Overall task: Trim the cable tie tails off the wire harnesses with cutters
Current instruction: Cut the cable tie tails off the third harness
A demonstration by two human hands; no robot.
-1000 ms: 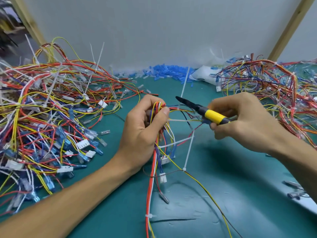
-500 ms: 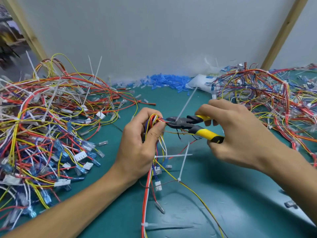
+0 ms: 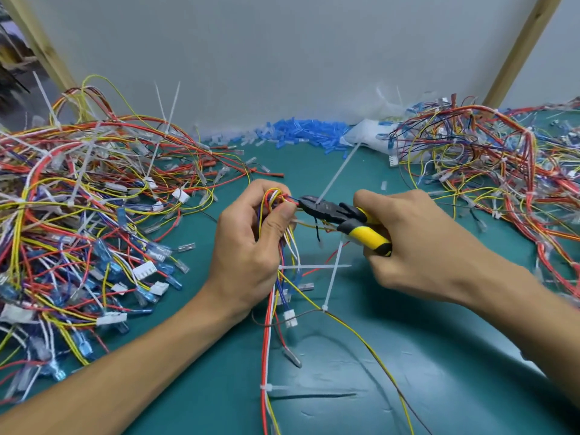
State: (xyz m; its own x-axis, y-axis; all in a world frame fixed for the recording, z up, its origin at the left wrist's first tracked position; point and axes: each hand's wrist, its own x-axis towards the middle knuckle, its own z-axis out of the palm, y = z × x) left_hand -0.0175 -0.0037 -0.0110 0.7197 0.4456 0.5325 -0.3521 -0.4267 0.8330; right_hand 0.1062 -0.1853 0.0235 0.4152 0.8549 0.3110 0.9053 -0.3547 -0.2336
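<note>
My left hand [image 3: 251, 246] grips a looped wire harness [image 3: 276, 199] of red, yellow, white and blue wires above the green mat. My right hand [image 3: 417, 243] holds yellow-and-black cutters [image 3: 342, 218] by the handles. The cutter jaws sit right at the harness bundle, at the base of a long white cable tie tail [image 3: 337, 174] that points up and back to the right. More white tie tails [image 3: 332, 277] stick out lower on the same harness, which hangs toward the near edge.
A big tangle of harnesses [image 3: 88, 215] with uncut tie tails fills the left side. Another harness pile [image 3: 489, 171] lies at the right. Blue sleeves [image 3: 301, 133] are scattered along the grey back wall. The green mat [image 3: 408, 356] lies bare between my forearms.
My right hand swung the cutters round and brought the jaws up to the harness in my left hand, onto the base of the long tie tail.
</note>
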